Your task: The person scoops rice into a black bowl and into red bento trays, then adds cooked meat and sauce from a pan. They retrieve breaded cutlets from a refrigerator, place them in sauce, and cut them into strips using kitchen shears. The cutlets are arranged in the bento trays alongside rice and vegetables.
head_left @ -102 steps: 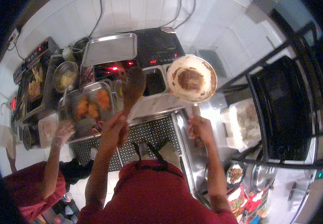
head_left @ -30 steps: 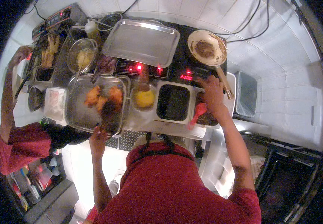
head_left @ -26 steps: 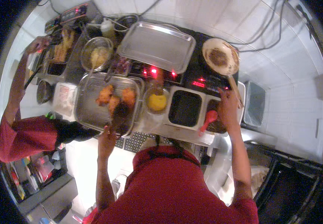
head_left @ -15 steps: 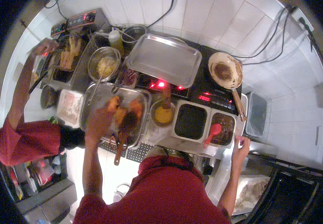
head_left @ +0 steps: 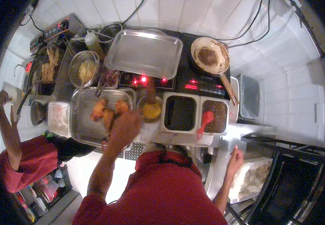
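Note:
Motion blurs my left hand (head_left: 126,129) over the right side of a metal tray (head_left: 81,140). Its fingers are hidden or smeared, and whether they hold anything does not show. Orange-brown fried pieces (head_left: 99,109) lie in the tray just beyond the hand. A bowl of yellow sauce (head_left: 152,111) stands right of the hand, a brown handle-like thing leaning in it. My right hand (head_left: 235,161) hovers over the steel surface at the right, fingers loosely bent and apart, nothing visible in them. Nearest it is a container of dark brown sauce (head_left: 219,123) with a red spoon (head_left: 206,120).
A dark-filled container (head_left: 180,112) adjoins the brown sauce. Behind are an upturned steel tray (head_left: 143,52) and a used pan (head_left: 209,56). Food fills a white tub (head_left: 250,180) at lower right. At far left, a co-worker's arm (head_left: 10,131) reaches near the fryer (head_left: 49,71).
My left hand has moved right across the tray. The wooden-handled tool seen there is now out of sight. My right hand is lower; the view has shifted. The co-worker's hand has left the fryer.

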Available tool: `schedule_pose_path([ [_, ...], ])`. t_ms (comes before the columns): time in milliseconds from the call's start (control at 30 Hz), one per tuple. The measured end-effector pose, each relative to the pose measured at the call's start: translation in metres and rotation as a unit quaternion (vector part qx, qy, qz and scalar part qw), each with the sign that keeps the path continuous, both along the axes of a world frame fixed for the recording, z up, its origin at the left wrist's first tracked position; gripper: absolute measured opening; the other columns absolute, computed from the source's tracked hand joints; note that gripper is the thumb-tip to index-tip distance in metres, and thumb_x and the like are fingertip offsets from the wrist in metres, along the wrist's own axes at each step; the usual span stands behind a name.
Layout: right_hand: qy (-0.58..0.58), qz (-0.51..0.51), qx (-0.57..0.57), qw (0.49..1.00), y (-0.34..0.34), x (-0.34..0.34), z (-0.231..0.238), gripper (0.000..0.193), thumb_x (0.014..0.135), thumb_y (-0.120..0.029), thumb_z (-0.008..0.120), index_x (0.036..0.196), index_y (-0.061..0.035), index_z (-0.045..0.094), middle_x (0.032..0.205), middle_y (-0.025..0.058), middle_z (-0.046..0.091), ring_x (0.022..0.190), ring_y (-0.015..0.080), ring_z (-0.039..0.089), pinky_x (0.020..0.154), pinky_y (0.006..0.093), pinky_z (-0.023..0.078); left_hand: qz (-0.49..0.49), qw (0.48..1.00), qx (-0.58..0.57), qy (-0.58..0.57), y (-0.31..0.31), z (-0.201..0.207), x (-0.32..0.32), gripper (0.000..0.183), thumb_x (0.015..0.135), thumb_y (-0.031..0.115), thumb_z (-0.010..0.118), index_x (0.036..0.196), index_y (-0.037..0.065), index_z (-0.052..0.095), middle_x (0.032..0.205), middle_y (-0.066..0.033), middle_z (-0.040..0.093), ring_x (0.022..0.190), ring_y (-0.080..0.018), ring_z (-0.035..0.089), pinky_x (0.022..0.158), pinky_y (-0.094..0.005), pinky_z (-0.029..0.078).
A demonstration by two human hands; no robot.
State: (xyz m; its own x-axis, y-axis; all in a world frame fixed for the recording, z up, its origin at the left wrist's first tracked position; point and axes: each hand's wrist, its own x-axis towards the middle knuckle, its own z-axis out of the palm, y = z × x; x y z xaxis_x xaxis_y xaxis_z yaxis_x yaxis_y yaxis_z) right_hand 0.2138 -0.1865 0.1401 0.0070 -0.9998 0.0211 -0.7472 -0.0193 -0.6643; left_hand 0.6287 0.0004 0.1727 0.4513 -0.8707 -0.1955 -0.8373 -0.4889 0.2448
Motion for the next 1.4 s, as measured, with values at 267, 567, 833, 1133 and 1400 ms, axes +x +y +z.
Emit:
schedule_pose_path([
  [267,0.002,0.11,0.026,0.994,-0.007,0.037,-0.022,0.032,0.103,-0.028,0.046,0.093,-0.001,0.059,0.083,0.0094,0.061,0.079,0.0185,0.055,0.078,0.0328,0.046,-0.196,0.956,-0.121,0.179,-0.082,-0.035,-0.148,0.033,0.088,0.021,0.056,0.114,0.0,0.062,0.108,-0.0246,0.061,0.081,-0.0366,0.066,0.069,-0.0461,0.057],
  [567,-0.093,0.053,0.104,0.989,-0.003,0.022,-0.049,0.031,0.102,-0.03,0.051,0.102,-0.0015,0.061,0.089,0.007,0.065,0.077,0.0139,0.057,0.071,0.0293,0.047,-0.287,0.95,-0.031,-0.121,-0.135,-0.07,-0.184,0.026,0.082,0.014,0.06,0.103,-0.001,0.063,0.091,-0.0129,0.06,0.081,-0.0241,0.066,0.054,-0.0348,0.056],
  [833,-0.264,0.045,0.296,0.917,-0.021,0.023,-0.072,0.041,0.102,-0.036,0.047,0.112,-0.0001,0.063,0.1,0.0083,0.069,0.08,0.0141,0.062,0.066,0.0271,0.048,-0.236,0.962,-0.138,0.012,-0.179,-0.088,-0.164,0.022,0.083,0.011,0.058,0.099,-0.003,0.063,0.086,-0.0178,0.062,0.08,-0.0318,0.067,0.061,-0.041,0.057],
  [1133,-0.318,0.029,0.285,0.904,-0.027,0.032,-0.076,0.041,0.102,-0.034,0.046,0.103,0.0015,0.066,0.094,0.0095,0.072,0.078,0.0156,0.066,0.064,0.0276,0.049,0.002,0.92,-0.064,0.387,-0.187,-0.093,-0.14,0.019,0.087,0.014,0.056,0.083,0.0,0.067,0.073,-0.0217,0.064,0.077,-0.0384,0.066,0.068,-0.0456,0.051],
  [1400,-0.248,0.067,0.296,0.92,-0.031,0.028,-0.063,0.036,0.099,-0.025,0.043,0.105,0.0013,0.068,0.096,0.0087,0.072,0.081,0.0147,0.065,0.068,0.0277,0.05,-0.084,0.873,-0.165,0.451,-0.167,-0.098,-0.113,0.03,0.097,0.025,0.053,0.079,0.003,0.061,0.057,-0.0042,0.052,0.049,-0.0126,0.049,0.047,-0.0309,0.04],
])
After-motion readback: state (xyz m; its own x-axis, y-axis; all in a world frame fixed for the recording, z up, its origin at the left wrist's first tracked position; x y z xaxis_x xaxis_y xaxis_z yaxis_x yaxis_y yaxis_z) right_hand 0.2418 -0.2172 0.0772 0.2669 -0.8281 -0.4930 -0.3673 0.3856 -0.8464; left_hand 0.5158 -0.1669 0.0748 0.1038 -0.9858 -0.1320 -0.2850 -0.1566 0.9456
